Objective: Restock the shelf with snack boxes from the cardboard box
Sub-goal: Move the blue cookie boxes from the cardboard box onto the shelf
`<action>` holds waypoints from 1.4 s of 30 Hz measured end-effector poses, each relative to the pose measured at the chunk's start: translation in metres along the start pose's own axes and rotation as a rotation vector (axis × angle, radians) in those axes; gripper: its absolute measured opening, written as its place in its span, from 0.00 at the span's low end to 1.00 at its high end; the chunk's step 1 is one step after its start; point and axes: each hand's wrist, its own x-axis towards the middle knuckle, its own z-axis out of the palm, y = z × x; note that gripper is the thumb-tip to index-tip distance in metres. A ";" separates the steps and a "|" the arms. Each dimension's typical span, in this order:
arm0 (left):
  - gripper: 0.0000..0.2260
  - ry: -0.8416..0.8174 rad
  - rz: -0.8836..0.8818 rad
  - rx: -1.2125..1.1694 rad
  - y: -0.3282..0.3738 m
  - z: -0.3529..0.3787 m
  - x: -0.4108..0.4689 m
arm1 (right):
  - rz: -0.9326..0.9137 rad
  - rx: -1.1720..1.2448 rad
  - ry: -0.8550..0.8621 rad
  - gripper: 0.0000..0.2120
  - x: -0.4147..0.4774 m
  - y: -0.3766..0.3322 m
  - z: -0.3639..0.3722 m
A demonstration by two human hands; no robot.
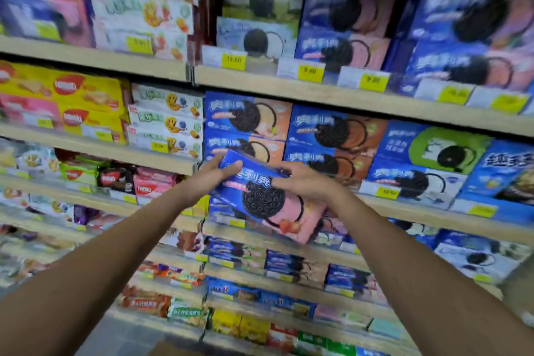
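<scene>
both hands, left hand and right hand, grip a tilted blue and pink cardboard cookie box at frame centre, before the wooden shelf.

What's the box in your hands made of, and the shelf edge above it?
Box: printed cardboard by the look, slightly glossy, with sharp folded edges. Shelf edge: pale, matte, wood-coloured; whether real wood or laminate, cannot tell.
</scene>
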 end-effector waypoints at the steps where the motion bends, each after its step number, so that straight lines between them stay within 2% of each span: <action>1: 0.26 0.014 0.033 -0.022 0.016 0.003 0.005 | -0.029 -0.051 0.047 0.19 -0.001 -0.011 -0.016; 4: 0.09 0.094 0.106 -0.111 0.062 0.006 0.020 | -0.137 -0.161 0.196 0.17 -0.008 -0.043 -0.061; 8: 0.13 0.107 0.204 -0.122 0.116 0.003 0.038 | -0.186 -0.291 0.355 0.17 -0.007 -0.071 -0.111; 12: 0.11 0.147 0.281 -0.154 0.160 -0.001 0.058 | -0.226 -0.491 0.509 0.20 -0.006 -0.094 -0.152; 15: 0.05 0.183 0.311 -0.203 0.186 0.003 0.074 | -0.227 -0.595 0.634 0.21 0.001 -0.101 -0.176; 19: 0.06 0.187 0.337 -0.275 0.212 0.011 0.092 | -0.330 -0.706 0.771 0.23 0.010 -0.101 -0.202; 23: 0.06 0.200 0.389 -0.243 0.232 0.012 0.103 | -0.372 -0.776 0.878 0.19 0.013 -0.106 -0.221; 30: 0.14 0.172 0.385 -0.211 0.242 0.002 0.121 | -0.364 -0.884 0.955 0.31 0.024 -0.113 -0.225; 34: 0.15 0.123 0.388 -0.272 0.245 -0.011 0.130 | -0.316 -0.902 1.035 0.26 0.034 -0.119 -0.222; 38: 0.10 0.120 0.381 -0.357 0.245 -0.018 0.140 | -0.263 -0.853 1.159 0.23 0.039 -0.120 -0.213; 40: 0.11 0.133 0.401 -0.369 0.247 -0.021 0.147 | -0.204 -0.837 1.245 0.24 0.042 -0.121 -0.209; 42: 0.14 0.140 0.412 -0.371 0.251 -0.021 0.155 | -0.092 -0.763 1.246 0.24 0.042 -0.117 -0.207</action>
